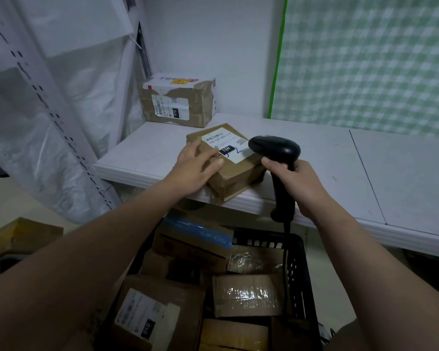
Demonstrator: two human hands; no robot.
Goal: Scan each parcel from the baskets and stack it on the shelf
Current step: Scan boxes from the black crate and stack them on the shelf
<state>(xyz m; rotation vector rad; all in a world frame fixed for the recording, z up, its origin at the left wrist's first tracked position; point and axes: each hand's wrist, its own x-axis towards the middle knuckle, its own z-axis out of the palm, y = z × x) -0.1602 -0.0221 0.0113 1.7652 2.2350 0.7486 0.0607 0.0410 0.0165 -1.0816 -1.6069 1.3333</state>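
A flat brown cardboard parcel with a white shipping label [241,174] lies on the white shelf board [340,163], close to its front edge and turned at a slant. The left hand [195,167] rests on the parcel's top from nine o'clock, fingers straight and flat, gripping nothing. The right hand [298,184], at the parcel's three o'clock, has its fingers wrapped firmly round the handle of a black handheld barcode scanner [274,146]. The scanner's head is over the label's right end, facing nine o'clock across the label. I cannot tell whether it touches the parcel.

At eleven o'clock from this parcel, well apart, a taller taped brown-and-white cardboard box [178,103] stands in the shelf's back corner. At six o'clock, below the shelf, a black plastic basket [302,272] holds several more cardboard parcels [246,295]. A green-and-white checked cloth [365,59] hangs at one o'clock.
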